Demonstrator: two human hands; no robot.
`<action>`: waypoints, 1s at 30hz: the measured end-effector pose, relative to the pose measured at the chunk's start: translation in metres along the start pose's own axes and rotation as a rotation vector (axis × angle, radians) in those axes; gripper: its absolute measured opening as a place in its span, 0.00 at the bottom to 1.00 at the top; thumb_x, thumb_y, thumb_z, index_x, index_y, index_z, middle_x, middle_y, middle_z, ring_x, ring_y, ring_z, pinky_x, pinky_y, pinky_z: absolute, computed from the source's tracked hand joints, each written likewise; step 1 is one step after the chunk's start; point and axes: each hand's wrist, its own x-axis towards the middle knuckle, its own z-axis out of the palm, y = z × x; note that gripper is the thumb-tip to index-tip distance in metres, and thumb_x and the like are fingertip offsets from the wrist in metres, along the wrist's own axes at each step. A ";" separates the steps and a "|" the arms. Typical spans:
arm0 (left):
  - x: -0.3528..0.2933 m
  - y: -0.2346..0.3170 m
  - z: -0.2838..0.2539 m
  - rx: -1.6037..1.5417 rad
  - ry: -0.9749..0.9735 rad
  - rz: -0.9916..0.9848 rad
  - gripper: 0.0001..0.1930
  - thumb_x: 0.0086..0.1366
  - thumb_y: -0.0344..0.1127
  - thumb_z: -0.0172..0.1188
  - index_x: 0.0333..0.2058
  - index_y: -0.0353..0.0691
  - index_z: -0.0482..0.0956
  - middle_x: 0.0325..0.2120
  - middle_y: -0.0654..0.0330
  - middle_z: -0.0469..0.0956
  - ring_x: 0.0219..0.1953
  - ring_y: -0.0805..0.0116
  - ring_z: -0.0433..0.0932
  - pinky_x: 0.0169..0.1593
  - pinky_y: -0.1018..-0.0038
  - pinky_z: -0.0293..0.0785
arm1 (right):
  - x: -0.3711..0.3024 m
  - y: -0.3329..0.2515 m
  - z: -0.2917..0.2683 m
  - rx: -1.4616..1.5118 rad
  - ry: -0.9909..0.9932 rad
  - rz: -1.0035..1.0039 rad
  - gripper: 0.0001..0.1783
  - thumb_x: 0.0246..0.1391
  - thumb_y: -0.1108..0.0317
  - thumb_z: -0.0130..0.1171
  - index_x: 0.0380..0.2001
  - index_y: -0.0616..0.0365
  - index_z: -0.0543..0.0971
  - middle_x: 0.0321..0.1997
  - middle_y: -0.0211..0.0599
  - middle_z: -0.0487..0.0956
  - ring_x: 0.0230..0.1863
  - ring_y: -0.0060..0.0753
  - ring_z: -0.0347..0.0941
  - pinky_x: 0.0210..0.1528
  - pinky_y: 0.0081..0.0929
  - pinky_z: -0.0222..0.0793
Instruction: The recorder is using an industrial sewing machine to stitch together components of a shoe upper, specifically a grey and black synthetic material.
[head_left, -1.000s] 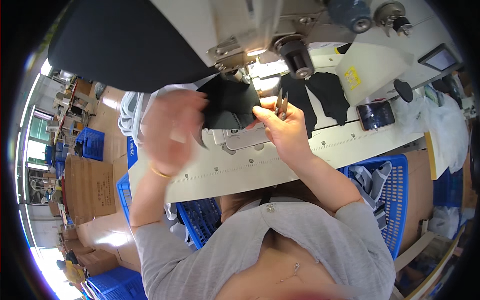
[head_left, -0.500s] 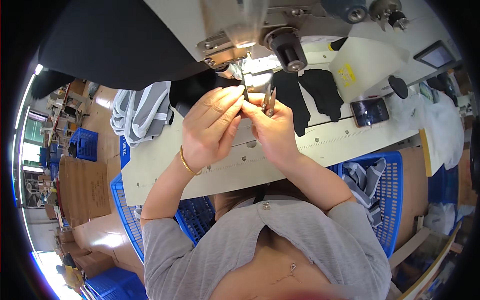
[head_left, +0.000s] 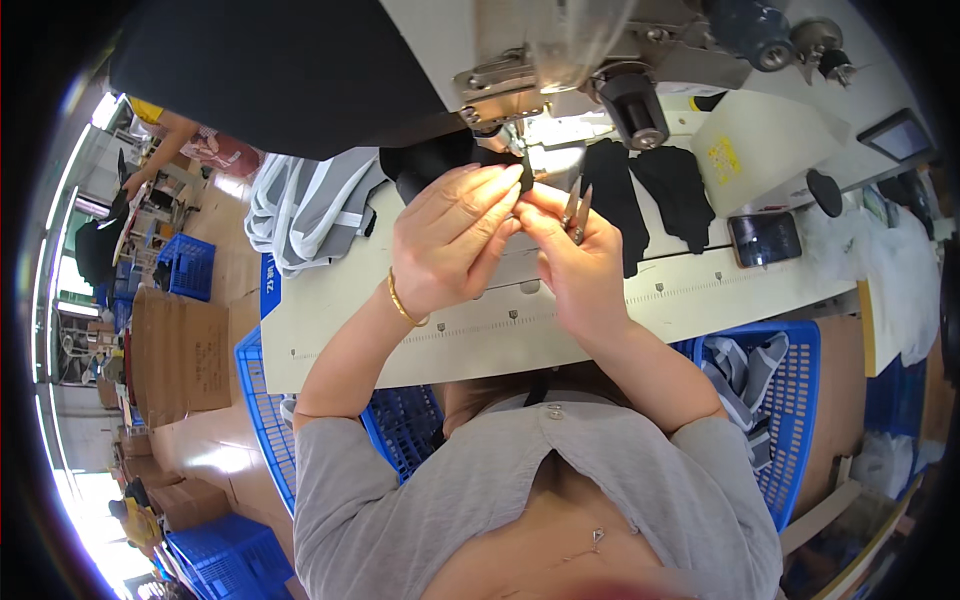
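Observation:
Both my hands meet just in front of the lit needle area of a sewing machine [head_left: 505,103]. My left hand [head_left: 450,238], with a gold bangle at its wrist, is closed, its fingertips pinching the edge of a black fabric piece [head_left: 418,165]. Close against it, my right hand [head_left: 580,262] is closed too, thumb and forefinger at the same fabric edge. A small pair of metal thread snips [head_left: 577,213] is tucked in that hand, points upward. Exactly what lies between the fingertips is hidden.
Grey pieces with white edging [head_left: 305,212] are piled left on the table [head_left: 400,352]. Black fabric pieces [head_left: 672,195] and a phone [head_left: 765,240] lie right. Blue baskets [head_left: 800,400] flank my lap. A co-worker's arm [head_left: 160,155] shows far left.
The whole view has shifted, so the table and machine sit further right. My hands keep their pinch at the needle area. A co-worker's arm has come into sight at upper left.

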 end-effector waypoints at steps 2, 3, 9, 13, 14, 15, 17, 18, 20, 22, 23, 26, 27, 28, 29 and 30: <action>0.001 0.001 -0.002 0.017 0.000 -0.008 0.12 0.55 0.28 0.63 0.39 0.30 0.82 0.40 0.51 0.82 0.42 0.54 0.82 0.50 0.62 0.78 | 0.000 0.000 0.001 -0.009 0.011 -0.030 0.15 0.60 0.71 0.58 0.50 0.62 0.79 0.29 0.23 0.79 0.15 0.03 0.56 0.14 0.09 0.47; 0.002 0.001 -0.002 0.024 0.000 -0.013 0.12 0.56 0.28 0.63 0.38 0.31 0.82 0.40 0.52 0.82 0.42 0.57 0.82 0.50 0.63 0.79 | -0.001 0.000 0.002 -0.012 0.009 -0.030 0.15 0.60 0.71 0.58 0.50 0.62 0.79 0.29 0.23 0.79 0.15 0.03 0.56 0.14 0.09 0.47; 0.001 -0.009 -0.003 0.012 -0.017 -0.006 0.12 0.55 0.27 0.60 0.39 0.31 0.82 0.40 0.52 0.82 0.42 0.56 0.82 0.50 0.62 0.78 | -0.003 -0.002 0.007 0.022 0.000 0.031 0.17 0.59 0.77 0.55 0.51 0.70 0.76 0.47 0.38 0.81 0.46 0.20 0.75 0.50 0.19 0.71; 0.003 -0.017 -0.004 -0.012 -0.012 0.006 0.13 0.53 0.25 0.59 0.38 0.31 0.82 0.40 0.51 0.82 0.44 0.54 0.82 0.51 0.62 0.78 | -0.002 0.000 0.009 0.031 -0.046 0.021 0.20 0.59 0.79 0.52 0.55 0.71 0.73 0.51 0.39 0.79 0.50 0.21 0.73 0.52 0.19 0.69; 0.003 -0.018 -0.005 -0.021 -0.014 0.000 0.14 0.52 0.24 0.58 0.38 0.30 0.82 0.40 0.51 0.82 0.45 0.53 0.81 0.51 0.61 0.78 | -0.002 0.001 0.011 0.036 -0.063 0.003 0.20 0.59 0.79 0.51 0.56 0.71 0.72 0.52 0.39 0.79 0.51 0.21 0.73 0.53 0.20 0.68; 0.003 -0.020 -0.004 -0.022 -0.013 -0.002 0.14 0.52 0.24 0.58 0.38 0.30 0.82 0.40 0.51 0.82 0.45 0.53 0.81 0.51 0.61 0.78 | -0.002 0.001 0.012 0.042 -0.081 -0.015 0.21 0.59 0.79 0.51 0.57 0.71 0.71 0.53 0.39 0.78 0.52 0.21 0.72 0.54 0.20 0.67; 0.002 -0.022 -0.002 -0.034 0.000 -0.014 0.14 0.51 0.24 0.58 0.39 0.30 0.82 0.40 0.51 0.82 0.45 0.53 0.81 0.51 0.62 0.78 | -0.001 0.002 0.014 0.053 -0.090 -0.014 0.22 0.60 0.79 0.50 0.58 0.70 0.70 0.54 0.39 0.77 0.54 0.21 0.72 0.55 0.20 0.66; 0.002 -0.023 -0.002 -0.034 0.001 -0.015 0.14 0.51 0.24 0.58 0.39 0.30 0.82 0.40 0.51 0.82 0.45 0.53 0.81 0.51 0.62 0.78 | -0.001 0.002 0.015 0.065 -0.098 -0.015 0.23 0.60 0.79 0.49 0.59 0.70 0.69 0.55 0.40 0.77 0.55 0.22 0.71 0.57 0.21 0.66; 0.001 -0.024 0.000 -0.053 0.006 -0.024 0.14 0.51 0.24 0.58 0.39 0.30 0.82 0.40 0.51 0.82 0.45 0.53 0.81 0.51 0.62 0.78 | -0.001 0.002 0.015 0.069 -0.101 -0.009 0.23 0.60 0.80 0.48 0.60 0.70 0.68 0.56 0.40 0.76 0.56 0.22 0.70 0.58 0.21 0.65; 0.001 -0.027 0.001 -0.042 0.004 -0.021 0.14 0.51 0.24 0.58 0.39 0.30 0.82 0.40 0.51 0.82 0.45 0.53 0.81 0.51 0.63 0.78 | -0.001 0.001 0.016 0.074 -0.105 -0.004 0.24 0.60 0.80 0.48 0.60 0.70 0.68 0.57 0.40 0.75 0.57 0.22 0.70 0.59 0.21 0.64; 0.001 -0.027 0.001 -0.033 0.001 -0.016 0.14 0.51 0.24 0.58 0.39 0.30 0.82 0.40 0.51 0.82 0.46 0.53 0.81 0.51 0.63 0.78 | -0.001 0.002 0.016 0.090 -0.113 -0.001 0.24 0.60 0.80 0.47 0.61 0.70 0.67 0.58 0.41 0.75 0.57 0.23 0.69 0.59 0.22 0.63; 0.001 -0.026 0.002 -0.030 0.011 -0.026 0.14 0.51 0.24 0.58 0.39 0.30 0.82 0.41 0.51 0.82 0.46 0.54 0.81 0.51 0.63 0.78 | -0.001 0.001 0.015 0.116 -0.124 0.005 0.24 0.60 0.80 0.47 0.61 0.70 0.66 0.59 0.42 0.74 0.58 0.25 0.69 0.61 0.23 0.63; 0.001 -0.025 0.003 -0.029 0.010 -0.025 0.14 0.51 0.24 0.58 0.39 0.30 0.82 0.41 0.51 0.82 0.46 0.54 0.81 0.51 0.63 0.78 | -0.001 0.001 0.015 0.125 -0.125 0.007 0.25 0.60 0.80 0.47 0.61 0.71 0.66 0.59 0.43 0.73 0.59 0.26 0.69 0.61 0.23 0.63; 0.001 -0.025 0.003 -0.027 0.010 -0.031 0.14 0.51 0.24 0.58 0.39 0.30 0.82 0.41 0.51 0.82 0.46 0.54 0.81 0.51 0.63 0.78 | 0.000 0.001 0.016 0.126 -0.125 0.006 0.25 0.60 0.80 0.47 0.61 0.71 0.66 0.59 0.43 0.73 0.59 0.26 0.69 0.61 0.23 0.63; 0.001 -0.025 0.003 -0.025 0.011 -0.038 0.14 0.51 0.24 0.57 0.39 0.30 0.82 0.41 0.51 0.82 0.46 0.54 0.81 0.51 0.63 0.78 | -0.001 0.001 0.016 0.140 -0.126 0.008 0.25 0.60 0.80 0.46 0.61 0.71 0.66 0.60 0.44 0.73 0.59 0.26 0.69 0.62 0.24 0.63; 0.001 -0.025 0.003 -0.025 0.009 -0.038 0.14 0.51 0.24 0.57 0.39 0.30 0.82 0.41 0.51 0.82 0.46 0.54 0.81 0.51 0.63 0.78 | -0.001 0.001 0.016 0.154 -0.126 0.010 0.25 0.60 0.81 0.46 0.62 0.71 0.65 0.60 0.44 0.72 0.60 0.27 0.69 0.62 0.24 0.63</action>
